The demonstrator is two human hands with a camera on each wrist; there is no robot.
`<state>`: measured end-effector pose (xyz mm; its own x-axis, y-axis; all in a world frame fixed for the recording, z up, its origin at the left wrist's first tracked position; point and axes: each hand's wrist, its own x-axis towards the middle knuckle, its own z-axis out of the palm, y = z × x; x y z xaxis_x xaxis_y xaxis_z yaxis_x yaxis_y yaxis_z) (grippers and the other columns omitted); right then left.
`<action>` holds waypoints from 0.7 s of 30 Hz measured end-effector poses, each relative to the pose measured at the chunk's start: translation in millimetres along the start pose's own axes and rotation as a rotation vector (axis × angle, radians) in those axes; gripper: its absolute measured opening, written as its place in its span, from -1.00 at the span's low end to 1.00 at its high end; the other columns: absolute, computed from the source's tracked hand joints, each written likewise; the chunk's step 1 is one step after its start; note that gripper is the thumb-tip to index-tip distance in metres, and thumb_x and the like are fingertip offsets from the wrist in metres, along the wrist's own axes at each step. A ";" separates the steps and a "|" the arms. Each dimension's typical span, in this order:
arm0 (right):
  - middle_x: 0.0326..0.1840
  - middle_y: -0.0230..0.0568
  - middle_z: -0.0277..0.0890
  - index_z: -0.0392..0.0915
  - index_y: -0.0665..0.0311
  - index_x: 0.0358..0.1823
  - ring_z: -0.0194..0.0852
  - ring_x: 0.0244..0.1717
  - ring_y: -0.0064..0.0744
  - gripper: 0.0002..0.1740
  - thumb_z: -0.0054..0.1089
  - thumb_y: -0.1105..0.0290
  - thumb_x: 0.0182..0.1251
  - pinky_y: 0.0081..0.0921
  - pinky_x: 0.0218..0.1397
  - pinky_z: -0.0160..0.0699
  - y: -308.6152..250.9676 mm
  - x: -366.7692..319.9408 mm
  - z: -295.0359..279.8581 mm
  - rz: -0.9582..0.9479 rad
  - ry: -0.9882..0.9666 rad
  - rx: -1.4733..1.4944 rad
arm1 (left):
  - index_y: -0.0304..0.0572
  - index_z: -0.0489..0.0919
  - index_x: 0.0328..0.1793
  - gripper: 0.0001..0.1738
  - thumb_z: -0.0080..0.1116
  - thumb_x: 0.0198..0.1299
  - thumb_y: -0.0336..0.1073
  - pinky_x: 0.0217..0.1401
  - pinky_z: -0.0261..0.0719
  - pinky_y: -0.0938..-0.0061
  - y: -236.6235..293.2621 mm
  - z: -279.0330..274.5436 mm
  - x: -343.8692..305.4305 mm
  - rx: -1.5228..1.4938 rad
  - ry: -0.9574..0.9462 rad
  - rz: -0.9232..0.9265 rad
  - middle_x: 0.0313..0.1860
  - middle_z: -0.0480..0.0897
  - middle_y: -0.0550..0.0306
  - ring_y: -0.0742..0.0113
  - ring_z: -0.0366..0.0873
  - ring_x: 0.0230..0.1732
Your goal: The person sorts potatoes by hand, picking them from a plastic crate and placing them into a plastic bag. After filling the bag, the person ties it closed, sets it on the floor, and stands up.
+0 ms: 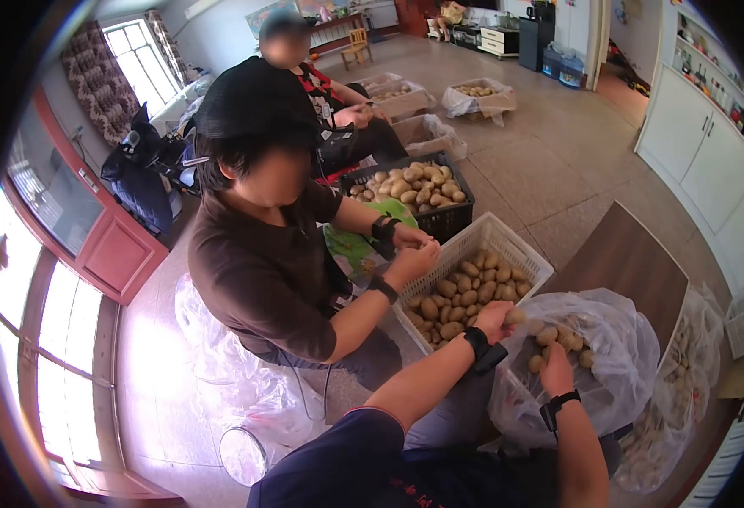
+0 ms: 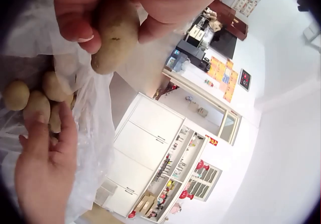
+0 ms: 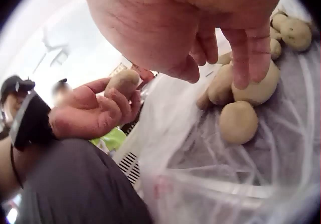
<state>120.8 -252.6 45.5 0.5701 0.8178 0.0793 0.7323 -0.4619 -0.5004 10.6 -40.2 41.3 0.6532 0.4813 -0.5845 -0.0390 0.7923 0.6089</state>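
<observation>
My left hand holds one potato between thumb and fingers, above the edge between the white crate and the clear plastic bag. Inside the bag's mouth, my right hand reaches down with its fingertips on a potato. Its fingers are extended, not wrapped round the potato, in the right wrist view. Several more potatoes lie beside it, one just below the fingers. The white crate holds many potatoes.
A person in a brown shirt sits at the left, hands over the crate's far side. Behind stand a black crate of potatoes and a lined box. A brown board and another filled bag lie at the right.
</observation>
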 end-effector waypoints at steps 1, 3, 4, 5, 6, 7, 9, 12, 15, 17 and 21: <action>0.31 0.01 0.35 0.39 0.24 0.23 0.48 0.13 0.09 -0.52 0.08 0.41 0.24 -0.09 0.12 0.50 1.3 -1.8 0.4 0.023 -0.069 -0.053 | 0.01 0.48 0.01 -0.79 0.07 0.34 -0.15 -0.54 0.48 0.43 -2.3 -4.5 6.5 0.000 0.001 0.002 -0.30 0.59 0.14 0.30 0.50 -0.52; 0.33 -0.03 0.33 0.39 0.24 0.23 0.51 0.08 0.11 -0.50 0.09 0.44 0.22 -0.09 0.09 0.52 7.8 -4.5 5.5 -0.016 -0.060 -0.099 | 0.02 0.47 0.03 -0.80 0.03 0.36 -0.17 -0.53 0.50 0.35 -5.5 -12.9 18.5 -0.043 0.050 0.024 -0.31 0.58 0.12 0.27 0.50 -0.51; 0.35 -0.07 0.32 0.40 0.24 0.23 0.54 0.02 0.12 -0.49 0.11 0.47 0.19 -0.09 0.06 0.54 6.0 -5.1 5.0 -0.054 -0.052 -0.143 | 0.02 0.47 0.03 -0.80 0.03 0.36 -0.17 -0.53 0.50 0.35 -5.0 -15.3 20.1 -0.043 0.051 0.024 -0.31 0.58 0.12 0.27 0.50 -0.51; 0.35 -0.07 0.32 0.40 0.24 0.23 0.54 0.02 0.12 -0.49 0.11 0.47 0.19 -0.09 0.06 0.54 4.4 -5.8 4.4 -0.054 -0.053 -0.142 | 0.02 0.46 0.05 -0.80 0.02 0.37 -0.17 -0.54 0.50 0.34 -4.7 -17.9 21.8 -0.035 0.056 0.041 -0.30 0.58 0.12 0.27 0.49 -0.51; 0.35 -0.10 0.31 0.41 0.23 0.21 0.56 -0.03 0.11 -0.51 0.10 0.48 0.18 -0.07 0.02 0.55 2.9 -6.9 3.4 -0.033 -0.073 -0.194 | 0.03 0.46 0.06 -0.80 0.00 0.37 -0.18 -0.54 0.49 0.33 -4.8 -20.1 23.8 -0.028 0.060 0.056 -0.29 0.58 0.12 0.27 0.49 -0.51; 0.36 -0.13 0.30 0.42 0.22 0.19 0.58 -0.08 0.10 -0.52 0.10 0.49 0.18 -0.05 -0.03 0.56 0.4 -7.8 1.9 -0.011 -0.094 -0.246 | 0.03 0.46 0.06 -0.80 0.00 0.37 -0.18 -0.54 0.49 0.33 -5.3 -22.3 26.1 -0.029 0.061 0.055 -0.29 0.58 0.12 0.27 0.49 -0.51; 0.33 -0.13 0.31 0.43 0.20 0.16 0.57 -0.12 0.11 -0.54 0.10 0.49 0.16 -0.05 -0.07 0.56 10.1 -11.8 7.4 -0.015 -0.062 -0.275 | 0.03 0.46 0.07 -0.80 -0.03 0.38 -0.20 -0.57 0.48 0.35 -6.9 -26.4 31.4 -0.024 0.127 0.046 -0.28 0.58 0.10 0.26 0.49 -0.53; 0.29 -0.13 0.32 0.45 0.18 0.12 0.57 -0.18 0.14 -0.55 0.12 0.51 0.13 -0.04 -0.13 0.57 21.9 -16.8 10.9 -0.016 -0.021 -0.315 | 0.02 0.42 0.17 -0.74 -0.04 0.39 -0.26 -0.54 0.53 0.36 -4.1 -34.0 35.8 -0.066 0.106 0.019 -0.25 0.58 0.06 0.24 0.49 -0.48; 0.26 -0.13 0.32 0.44 0.17 0.10 0.56 -0.23 0.16 -0.54 0.13 0.53 0.09 -0.03 -0.18 0.57 26.1 -24.3 9.6 -0.018 -0.003 -0.318 | 0.00 0.40 0.20 -0.71 -0.06 0.38 -0.30 -0.51 0.55 0.33 -7.7 -37.8 46.1 -0.044 0.211 0.037 -0.21 0.57 0.02 0.22 0.49 -0.45; 0.26 -0.13 0.31 0.43 0.17 0.10 0.56 -0.25 0.17 -0.53 0.14 0.54 0.08 -0.03 -0.21 0.57 21.3 -28.9 1.7 -0.023 0.011 -0.309 | -0.04 0.42 0.17 -0.72 -0.06 0.35 -0.34 -0.57 0.48 0.28 -7.6 -34.7 45.1 -0.091 0.254 0.055 -0.26 0.57 0.00 0.18 0.48 -0.53; 0.29 -0.09 0.32 0.43 0.17 0.13 0.60 -0.23 0.13 -0.55 0.11 0.52 0.14 -0.05 -0.20 0.59 13.7 -42.3 -7.3 0.037 0.017 -0.314 | -0.18 0.42 0.20 -0.64 -0.06 0.26 -0.48 -0.62 0.41 0.18 -16.1 -59.4 68.2 0.106 0.100 0.138 -0.36 0.57 -0.07 0.11 0.50 -0.60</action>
<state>109.5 -296.0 41.6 0.6026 0.7938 0.0815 0.7886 -0.5768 -0.2131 10.8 2.1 -40.1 0.5684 0.6218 -0.5388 -0.0398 0.6749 0.7369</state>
